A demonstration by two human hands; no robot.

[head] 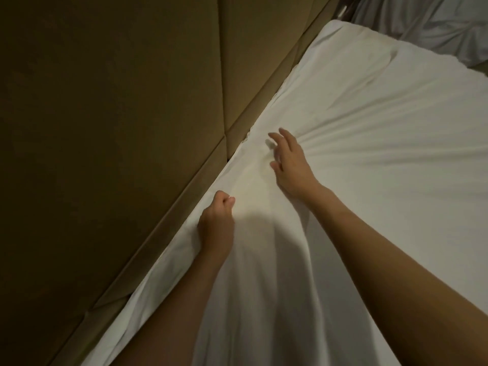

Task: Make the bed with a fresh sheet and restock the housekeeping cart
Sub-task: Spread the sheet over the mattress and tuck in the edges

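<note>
A white sheet (369, 133) covers the bed, creased in folds that fan out from my hands. My left hand (216, 225) is curled into a fist at the sheet's edge beside the headboard, gripping a fold of the fabric. My right hand (287, 162) lies farther up the bed with its fingers spread and relaxed, palm down on the sheet near the same edge. Both forearms reach in from the bottom of the view.
A padded brown headboard (111, 128) with seams fills the left side, tight against the mattress edge. A rumpled grey-white cloth (433, 25) lies beyond the bed's far corner at the top right.
</note>
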